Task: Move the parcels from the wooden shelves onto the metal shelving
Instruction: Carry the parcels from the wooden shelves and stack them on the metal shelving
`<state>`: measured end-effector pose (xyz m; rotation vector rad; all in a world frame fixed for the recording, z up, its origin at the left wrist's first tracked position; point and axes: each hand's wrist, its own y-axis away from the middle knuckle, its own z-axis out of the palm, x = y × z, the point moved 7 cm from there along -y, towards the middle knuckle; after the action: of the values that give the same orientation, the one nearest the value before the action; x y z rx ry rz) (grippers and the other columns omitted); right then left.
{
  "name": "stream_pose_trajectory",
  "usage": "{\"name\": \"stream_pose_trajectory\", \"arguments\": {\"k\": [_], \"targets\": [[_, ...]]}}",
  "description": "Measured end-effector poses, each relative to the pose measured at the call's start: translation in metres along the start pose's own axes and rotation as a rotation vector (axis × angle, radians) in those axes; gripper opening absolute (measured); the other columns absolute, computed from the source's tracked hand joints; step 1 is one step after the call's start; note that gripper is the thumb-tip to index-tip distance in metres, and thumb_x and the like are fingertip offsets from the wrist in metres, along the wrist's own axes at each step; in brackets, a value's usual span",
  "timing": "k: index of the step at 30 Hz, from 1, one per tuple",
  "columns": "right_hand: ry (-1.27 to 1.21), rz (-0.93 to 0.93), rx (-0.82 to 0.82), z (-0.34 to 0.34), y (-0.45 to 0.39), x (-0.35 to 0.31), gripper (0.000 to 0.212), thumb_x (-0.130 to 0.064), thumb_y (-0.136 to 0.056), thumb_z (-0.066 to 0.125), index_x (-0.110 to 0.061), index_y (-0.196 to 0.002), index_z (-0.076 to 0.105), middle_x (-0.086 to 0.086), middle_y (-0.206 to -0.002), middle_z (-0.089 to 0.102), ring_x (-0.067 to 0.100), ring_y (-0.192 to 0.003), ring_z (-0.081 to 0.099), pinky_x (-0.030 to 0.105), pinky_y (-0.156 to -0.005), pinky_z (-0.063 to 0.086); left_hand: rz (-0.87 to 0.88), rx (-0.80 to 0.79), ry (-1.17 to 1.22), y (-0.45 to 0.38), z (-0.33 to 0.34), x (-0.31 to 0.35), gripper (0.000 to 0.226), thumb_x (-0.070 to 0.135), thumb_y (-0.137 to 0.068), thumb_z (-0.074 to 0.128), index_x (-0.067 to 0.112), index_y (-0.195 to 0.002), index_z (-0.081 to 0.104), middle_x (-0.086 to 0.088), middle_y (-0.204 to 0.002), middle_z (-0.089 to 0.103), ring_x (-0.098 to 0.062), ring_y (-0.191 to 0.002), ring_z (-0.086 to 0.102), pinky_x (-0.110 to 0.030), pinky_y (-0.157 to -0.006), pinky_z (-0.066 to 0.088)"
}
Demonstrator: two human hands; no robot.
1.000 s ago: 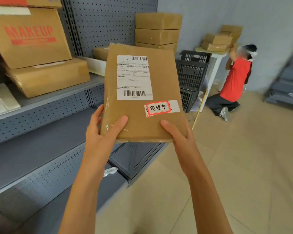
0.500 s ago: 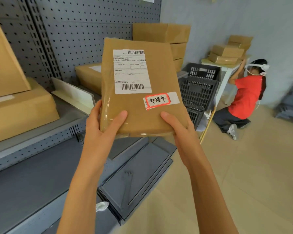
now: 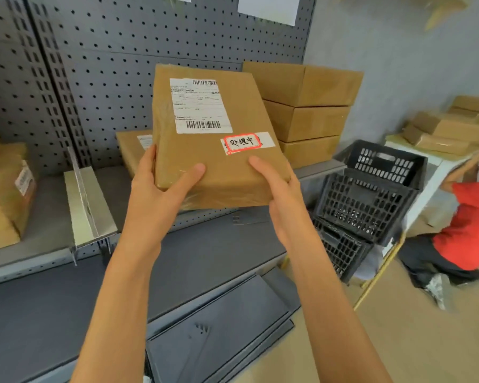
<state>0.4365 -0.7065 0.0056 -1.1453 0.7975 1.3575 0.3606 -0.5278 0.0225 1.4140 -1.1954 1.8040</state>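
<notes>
A flat brown parcel with a white shipping label and a red-framed sticker is held up in front of me. My left hand grips its lower left corner, thumb on top. My right hand grips its lower right corner. The parcel hangs above the front of the grey metal shelf, tilted with its far end raised. Behind it on that shelf lies another flat parcel, partly hidden.
A metal divider stands on the shelf to the left, cardboard boxes beyond it. Three stacked boxes sit at the shelf's right end. Black crates stand on the floor, and a person in red kneels there. Loose shelf panels lie below.
My view has turned right and closer to the shelf. Both hands have carried the parcel forward toward the middle shelf, keeping the same grip.
</notes>
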Motion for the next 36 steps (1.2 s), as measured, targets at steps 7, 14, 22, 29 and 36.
{"name": "stream_pose_trajectory", "arguments": {"k": [7,14,22,29,36], "targets": [[0.049,0.093,-0.098,-0.01,-0.081,-0.011,0.032,-0.03,-0.079,0.075,-0.04,-0.091,0.046,-0.015,-0.107,0.061,0.007,-0.105,0.059,0.03,-0.094,0.049,-0.024,0.153,-0.075,-0.048,0.035,-0.005,0.072,0.039,-0.078,0.072,0.025,-0.141,0.04,0.011,-0.127,0.056,-0.002,-0.109,0.056,-0.011,-0.079,0.047],[0.038,0.152,-0.152,0.006,-0.129,0.002,0.029,-0.028,-0.081,0.074,-0.037,-0.086,0.047,-0.014,-0.099,0.062,0.009,-0.101,0.061,0.035,-0.095,0.05,-0.077,0.233,-0.13,-0.085,0.034,-0.018,0.065,0.041,-0.077,0.073,0.024,-0.134,0.047,0.009,-0.121,0.061,-0.009,-0.108,0.059,-0.026,-0.088,0.049],[0.053,0.18,-0.194,0.04,-0.166,0.014,0.029,-0.032,-0.079,0.075,-0.036,-0.086,0.047,-0.015,-0.098,0.061,0.006,-0.098,0.06,0.036,-0.097,0.049,-0.107,0.323,-0.189,-0.116,0.013,-0.019,0.05,0.042,-0.079,0.07,0.024,-0.123,0.054,0.014,-0.108,0.064,-0.002,-0.094,0.06,-0.02,-0.071,0.047],[0.075,0.176,-0.172,0.063,-0.18,0.019,0.055,-0.038,-0.08,0.073,-0.033,-0.13,0.05,-0.022,-0.104,0.054,0.002,-0.105,0.054,0.032,-0.1,0.045,-0.178,0.348,-0.266,-0.143,-0.003,-0.018,0.054,0.049,-0.076,0.069,0.021,-0.121,0.057,0.009,-0.105,0.065,-0.012,-0.097,0.062,-0.035,-0.087,0.052],[0.127,0.161,-0.126,0.067,-0.186,0.025,0.053,-0.042,-0.08,0.071,-0.034,-0.129,0.052,-0.021,-0.106,0.055,0.005,-0.108,0.054,0.03,-0.097,0.045,-0.183,0.327,-0.278,-0.149,-0.009,-0.022,0.042,0.049,-0.078,0.068,0.026,-0.112,0.059,0.015,-0.096,0.064,-0.006,-0.091,0.062,-0.031,-0.083,0.052]]}}
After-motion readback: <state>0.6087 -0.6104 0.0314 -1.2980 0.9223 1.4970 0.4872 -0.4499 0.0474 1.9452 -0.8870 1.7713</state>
